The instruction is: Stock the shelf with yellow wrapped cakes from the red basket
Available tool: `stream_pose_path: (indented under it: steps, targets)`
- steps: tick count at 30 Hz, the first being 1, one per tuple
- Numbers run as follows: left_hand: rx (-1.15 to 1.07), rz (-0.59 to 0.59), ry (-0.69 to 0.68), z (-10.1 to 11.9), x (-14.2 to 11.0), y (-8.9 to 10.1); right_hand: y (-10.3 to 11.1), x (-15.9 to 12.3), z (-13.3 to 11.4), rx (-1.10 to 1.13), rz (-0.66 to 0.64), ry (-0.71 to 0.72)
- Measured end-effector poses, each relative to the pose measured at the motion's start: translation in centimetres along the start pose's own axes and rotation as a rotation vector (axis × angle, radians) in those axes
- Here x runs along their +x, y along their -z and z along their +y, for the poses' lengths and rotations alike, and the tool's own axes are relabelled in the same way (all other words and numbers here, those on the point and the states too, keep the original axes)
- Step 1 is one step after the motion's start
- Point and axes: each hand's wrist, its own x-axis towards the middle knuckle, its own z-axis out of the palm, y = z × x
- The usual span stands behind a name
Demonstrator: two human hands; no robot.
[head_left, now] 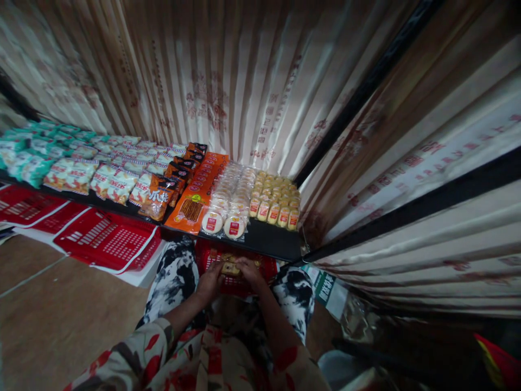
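Observation:
Low between my knees, my left hand (210, 279) and my right hand (250, 271) close on opposite ends of a small yellowish packaged snack (231, 269). Its label side cannot be made out in the dim light. Under and around the hands is a red plastic basket (269, 267), with more yellowish packs partly hidden inside it. Just beyond the basket, rows of small yellow packs with red labels (273, 213) stand on the right part of a black shelf (273, 239). Beside them to the left lie round pale cakes in clear wrap (235, 226).
Farther left on the shelf are a long orange snack pack (197, 195), orange-brown bags (160, 196), white bags (114, 183) and green bags (32, 155). Pleated curtains (240, 81) and a dark pole (345, 103) rise behind. Red printed sheets (108, 239) hang below the shelf at left.

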Motion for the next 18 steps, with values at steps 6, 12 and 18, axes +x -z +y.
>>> stream_pose_path:
  steps: [6, 12, 18]
  targets:
    - [0.152, 0.035, -0.095, -0.1, -0.2, -0.2, 0.6, -0.3, -0.1, 0.001, -0.021, -0.042]
    - [0.089, 0.055, -0.208, 0.3, -0.3, 0.2, 1.1, -0.6, -0.3, 0.032, -0.062, -0.059]
    - [-0.022, 0.064, -0.257, 1.1, -0.5, 0.3, 1.8, -1.5, -1.1, 0.079, -0.077, -0.044]
